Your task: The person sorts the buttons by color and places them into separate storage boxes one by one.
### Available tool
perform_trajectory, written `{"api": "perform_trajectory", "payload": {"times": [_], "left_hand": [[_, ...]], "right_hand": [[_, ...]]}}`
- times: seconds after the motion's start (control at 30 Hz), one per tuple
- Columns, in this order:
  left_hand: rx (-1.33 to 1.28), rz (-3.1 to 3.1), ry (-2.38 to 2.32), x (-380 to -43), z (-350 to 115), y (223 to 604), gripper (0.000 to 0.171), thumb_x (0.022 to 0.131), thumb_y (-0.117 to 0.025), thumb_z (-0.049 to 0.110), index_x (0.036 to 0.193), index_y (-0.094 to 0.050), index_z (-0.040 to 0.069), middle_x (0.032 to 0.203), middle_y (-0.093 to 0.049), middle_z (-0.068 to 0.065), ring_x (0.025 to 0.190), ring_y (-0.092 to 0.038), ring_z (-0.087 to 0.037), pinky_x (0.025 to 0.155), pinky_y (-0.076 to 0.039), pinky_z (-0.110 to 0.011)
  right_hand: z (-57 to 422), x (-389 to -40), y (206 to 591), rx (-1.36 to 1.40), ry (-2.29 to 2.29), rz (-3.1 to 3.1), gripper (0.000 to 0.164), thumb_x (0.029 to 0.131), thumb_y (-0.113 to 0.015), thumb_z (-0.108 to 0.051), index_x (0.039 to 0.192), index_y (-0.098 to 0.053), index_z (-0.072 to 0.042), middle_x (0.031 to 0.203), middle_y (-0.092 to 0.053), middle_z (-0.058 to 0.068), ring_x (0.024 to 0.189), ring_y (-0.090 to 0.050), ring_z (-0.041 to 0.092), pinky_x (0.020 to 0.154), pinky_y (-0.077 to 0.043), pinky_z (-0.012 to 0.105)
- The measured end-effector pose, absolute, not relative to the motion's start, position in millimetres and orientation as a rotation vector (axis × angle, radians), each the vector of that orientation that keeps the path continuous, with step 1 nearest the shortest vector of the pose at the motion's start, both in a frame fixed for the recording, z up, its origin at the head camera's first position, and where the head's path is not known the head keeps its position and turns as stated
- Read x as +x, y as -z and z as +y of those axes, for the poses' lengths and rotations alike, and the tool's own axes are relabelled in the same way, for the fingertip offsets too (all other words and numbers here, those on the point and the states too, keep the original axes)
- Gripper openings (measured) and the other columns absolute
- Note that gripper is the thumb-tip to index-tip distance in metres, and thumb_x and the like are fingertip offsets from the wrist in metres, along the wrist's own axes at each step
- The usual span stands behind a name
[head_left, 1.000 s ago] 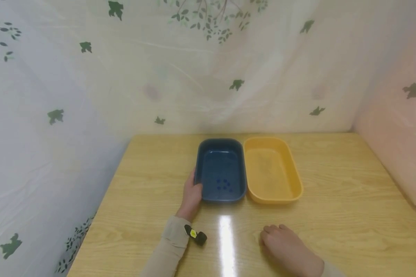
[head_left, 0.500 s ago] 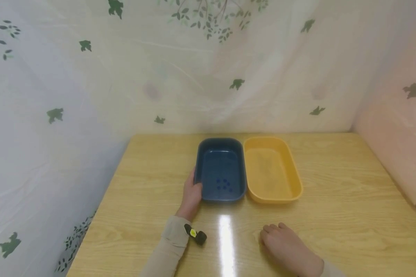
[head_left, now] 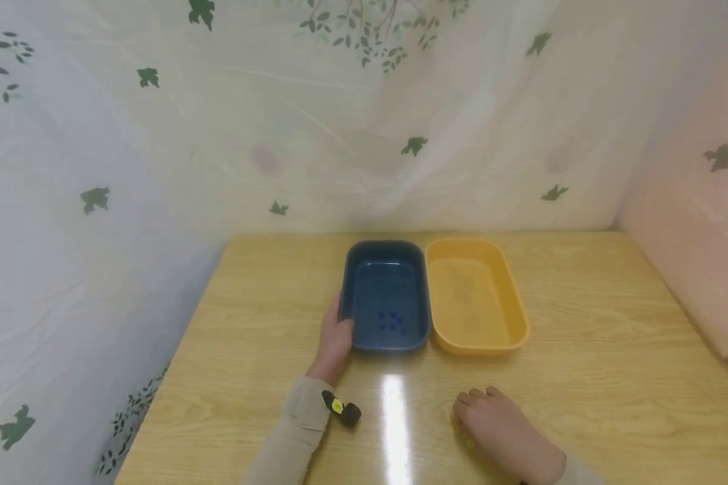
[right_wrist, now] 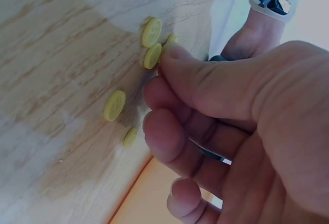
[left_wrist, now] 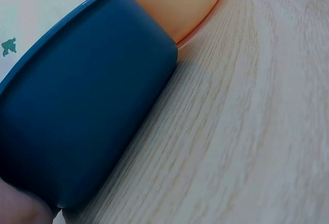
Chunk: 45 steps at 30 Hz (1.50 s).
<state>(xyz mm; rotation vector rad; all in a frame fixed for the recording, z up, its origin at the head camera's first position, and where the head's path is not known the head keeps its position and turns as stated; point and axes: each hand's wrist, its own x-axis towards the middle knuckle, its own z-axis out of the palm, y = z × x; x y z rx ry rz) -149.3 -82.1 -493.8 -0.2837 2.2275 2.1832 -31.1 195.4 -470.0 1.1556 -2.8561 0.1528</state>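
My left hand grips the near left side of a dark blue bin, thumb at the rim. Several small dark blue discs lie inside it. In the left wrist view the bin's outer wall fills the left side. My right hand is low over the table in front of a yellow bin. In the right wrist view its fingers are loosely curled, with nothing visibly held. Several yellow buttons lie by the fingertips; one is partly hidden behind the thumb tip.
The yellow bin stands against the blue bin's right side. Both rest on a wooden table. A pale curtain with leaf prints hangs behind and along the sides. A small black device is strapped on my left sleeve.
Yellow buttons now show on the table beside my right hand, where none were visible before. The right hand has shifted slightly upward. My left hand keeps its hold on the blue bin.
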Motion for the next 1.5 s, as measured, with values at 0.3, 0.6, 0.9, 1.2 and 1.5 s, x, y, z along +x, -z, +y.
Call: {"api": "perform_trajectory", "payload": {"times": [0.3,0.6,0.9,1.2,1.5], "left_hand": [[-0.269,2.219,-2.172,-147,-82,485,0.074,0.084,-0.038,-0.011,0.154,-0.028,0.013,0.157,-0.030,-0.005,0.144,-0.023,-0.024,0.118,-0.019,-0.043],[-0.253,2.218,-2.209,-151,-82,497,0.075,0.085,-0.037,-0.010,0.153,-0.030,0.020,0.156,-0.032,0.000,0.144,-0.024,-0.022,0.118,-0.019,-0.043],[-0.232,2.254,-2.179,-151,-83,498,0.074,0.086,-0.036,-0.010,0.153,-0.030,0.019,0.156,-0.031,-0.001,0.144,-0.024,-0.022,0.118,-0.019,-0.043],[-0.251,2.252,-2.177,-151,-82,498,0.073,0.086,-0.037,-0.009,0.153,-0.031,0.020,0.156,-0.032,0.000,0.144,-0.024,-0.022,0.118,-0.019,-0.044],[-0.296,2.251,-2.154,-151,-81,496,0.074,0.085,-0.036,-0.008,0.153,-0.031,0.023,0.155,-0.032,0.005,0.143,-0.025,-0.018,0.118,-0.020,-0.041]], "right_hand": [[199,-29,475,1.119,-0.232,-2.850,0.019,0.074,-0.070,-0.008,0.072,-0.058,-0.022,0.071,-0.049,-0.012,0.067,-0.046,0.007,0.056,-0.034,0.024],[203,-26,479,1.038,-0.373,-2.835,0.020,0.075,-0.074,-0.013,0.076,-0.058,-0.024,0.076,-0.047,-0.018,0.070,-0.045,0.002,0.059,-0.038,0.024],[202,-26,477,1.043,-0.380,-2.873,0.019,0.079,-0.074,-0.014,0.075,-0.058,-0.023,0.074,-0.046,-0.017,0.067,-0.043,0.001,0.057,-0.037,0.022],[202,-26,479,1.058,-0.366,-2.820,0.021,0.078,-0.073,-0.015,0.074,-0.055,-0.025,0.073,-0.044,-0.017,0.066,-0.041,0.002,0.056,-0.034,0.022],[202,-25,480,1.050,-0.386,-2.865,0.018,0.079,-0.072,-0.014,0.076,-0.057,-0.024,0.073,-0.044,-0.017,0.068,-0.043,0.001,0.058,-0.037,0.022]]}}
